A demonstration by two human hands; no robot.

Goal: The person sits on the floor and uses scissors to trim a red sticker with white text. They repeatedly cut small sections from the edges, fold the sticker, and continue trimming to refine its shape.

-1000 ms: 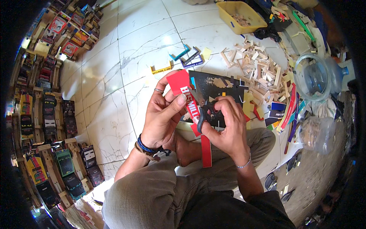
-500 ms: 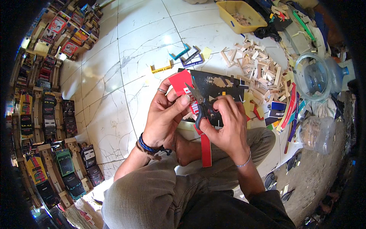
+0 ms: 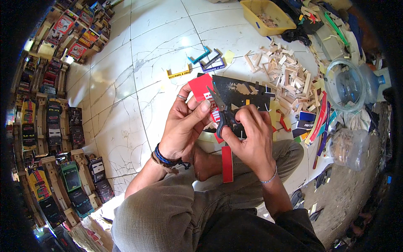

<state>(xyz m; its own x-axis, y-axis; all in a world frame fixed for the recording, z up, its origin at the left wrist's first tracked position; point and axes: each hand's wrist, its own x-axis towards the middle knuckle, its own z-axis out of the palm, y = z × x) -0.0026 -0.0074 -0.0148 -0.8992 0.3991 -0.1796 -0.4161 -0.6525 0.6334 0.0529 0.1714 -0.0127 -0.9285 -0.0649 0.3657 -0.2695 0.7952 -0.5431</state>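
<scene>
My left hand (image 3: 183,122) pinches a red card (image 3: 200,87) with white lettering between thumb and fingers. In my right hand (image 3: 251,133) is a pair of scissors (image 3: 219,102) with dark handles, thumb and fingers in the loops. The blades point up and away from me, slightly parted, along the card's right edge. Below my hands a narrow red strip (image 3: 227,164) lies against my trouser leg. Under and beyond the scissors rests a black board (image 3: 247,93) with a worn patch and small scraps on it.
Small lettered frames, yellow (image 3: 179,74), teal (image 3: 199,55) and purple (image 3: 213,67), lie on the cracked tile floor (image 3: 159,48). Right of the board are a heap of wooden sticks (image 3: 289,77) and coloured strips (image 3: 321,122). A yellow basin (image 3: 268,23) stands beyond; toy-truck-like items (image 3: 54,126) line the left.
Both hands stay close together at the card, with the scissors barely shifted along its edge. The red strip by my leg hangs slightly differently. The whole view has moved a little.
</scene>
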